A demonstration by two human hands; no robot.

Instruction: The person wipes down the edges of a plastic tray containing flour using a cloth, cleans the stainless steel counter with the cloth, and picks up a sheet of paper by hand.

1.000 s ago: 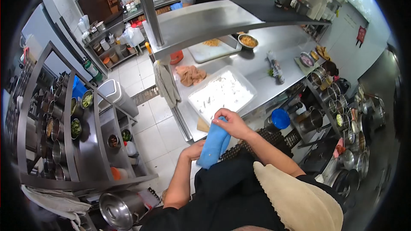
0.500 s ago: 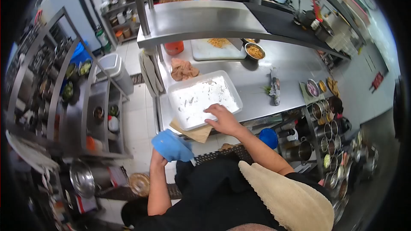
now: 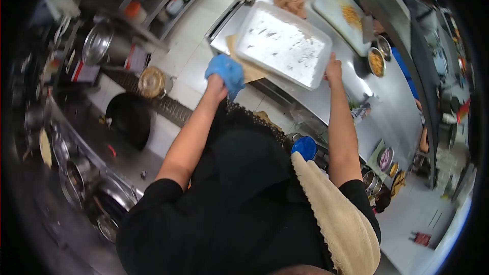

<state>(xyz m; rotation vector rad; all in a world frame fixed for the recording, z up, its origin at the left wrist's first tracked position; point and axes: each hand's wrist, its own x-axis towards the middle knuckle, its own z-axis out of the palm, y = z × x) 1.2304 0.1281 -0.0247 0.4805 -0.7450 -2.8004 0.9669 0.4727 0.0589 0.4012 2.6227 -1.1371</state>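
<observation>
My left hand [image 3: 217, 87] is closed around a crumpled blue cloth [image 3: 226, 71], off the near left corner of the steel table. A shallow white rectangular plastic tray [image 3: 275, 70] sits on the table, its white inside marked with dark streaks and patches. At the tray's right edge is my right hand [image 3: 333, 70], its fingers along the outer side and seemingly gripping the rim. A piece of brown cardboard or paper [image 3: 250, 73] sticks out from under the tray's near left side. Just behind the tray lies a bunched pinkish-brown cloth [image 3: 290, 2].
Beyond the tray, a white cutting board [image 3: 331, 7] carries shredded orange food beside a cleaver [image 3: 368, 29]. A metal bowl of orange food [image 3: 376, 62] stands nearby. A wrapped bundle [image 3: 361, 112] lies to the right. A blue container [image 3: 304, 148] is below the table edge.
My view has turned. My right hand has gone from over the tray's near side to its right edge. The blue cloth stays in my left hand, close to the tray's left.
</observation>
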